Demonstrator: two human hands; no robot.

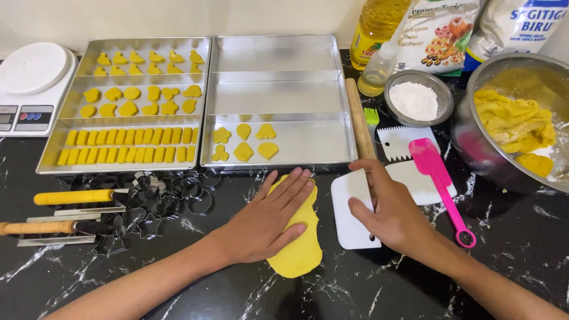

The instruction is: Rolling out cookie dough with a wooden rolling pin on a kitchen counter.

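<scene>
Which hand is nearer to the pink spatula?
Right. The right hand rests on the white scraper just beside the pink spatula; the left hand lies flat on the yellow dough, farther away.

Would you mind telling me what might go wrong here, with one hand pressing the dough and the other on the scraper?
1. The left hand presses the yellow dough flat on the bare black counter; it may stick or thin unevenly.
2. The right hand rests on the white scraper beside the pink spatula; a quick sweep might knock it.
3. The cookie cutters lie close to the dough and could mark it.
</scene>
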